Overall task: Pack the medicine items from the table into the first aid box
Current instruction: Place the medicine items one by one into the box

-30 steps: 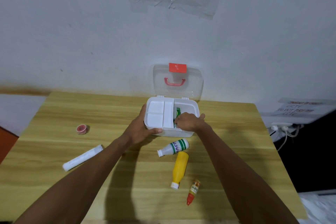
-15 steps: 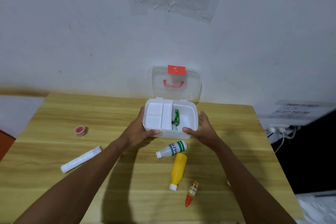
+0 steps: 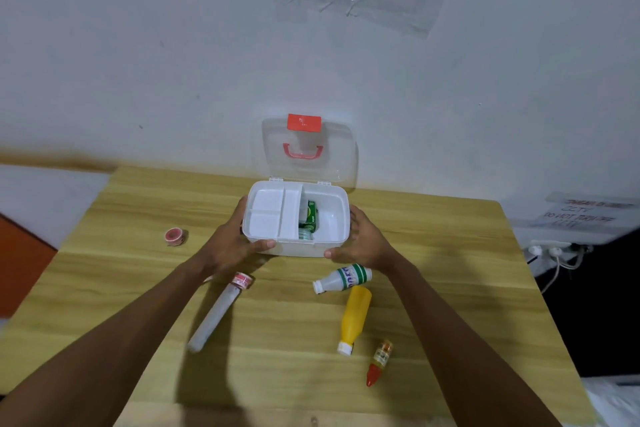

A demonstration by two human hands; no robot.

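The white first aid box [image 3: 341, 199] stands open at the table's back, its clear lid [image 3: 332, 163] leaning on the wall. A white divider tray [image 3: 272, 215] fills its left half, and a green packet [image 3: 311, 217] lies beside it. My left hand [image 3: 228, 248] grips the box's left side and my right hand [image 3: 363, 246] its right front corner. In front lie a white bottle with green bands [image 3: 343, 277], a yellow bottle [image 3: 354, 315], a small red-tipped bottle [image 3: 379, 360] and a long white tube [image 3: 218, 314]. A small red tape roll [image 3: 175, 236] sits at the left.
The wooden table [image 3: 450, 288] ends near the right at a dark gap with a power strip and cables [image 3: 550, 250]. The white wall stands right behind the box. A taped paper sign [image 3: 585, 215] hangs at the right.
My right hand came out of the box and now grips its right front corner. The white tube now lies closer to my left forearm, at a steeper angle.
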